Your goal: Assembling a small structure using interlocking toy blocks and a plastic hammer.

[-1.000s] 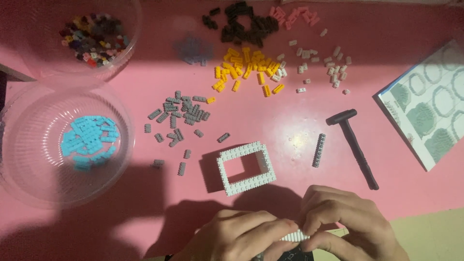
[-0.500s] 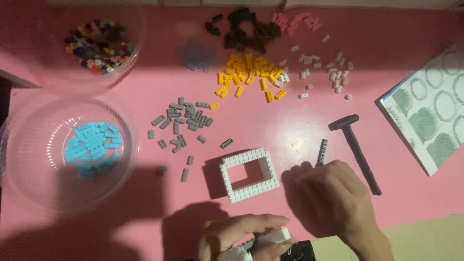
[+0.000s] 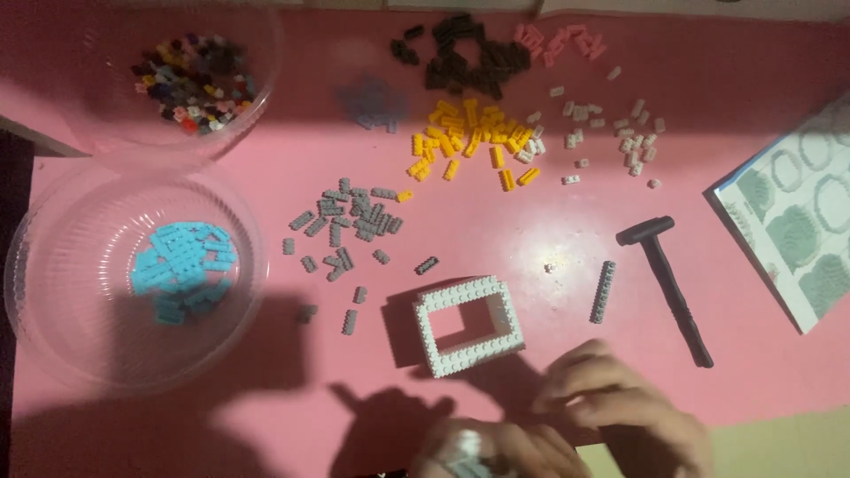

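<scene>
Left hand [image 3: 482, 451] at bottom centre of frame, blurred, fingers closed on small white brick piece [image 3: 467, 443]. Right hand [image 3: 620, 412] lower right, fingers curled over pink desk [image 3: 549, 230]; whether they grip anything cannot tell. White brick frame [image 3: 467, 325] just above both hands. Grey strip [image 3: 603, 291] and black hammer [image 3: 666, 285] right of it.
</scene>
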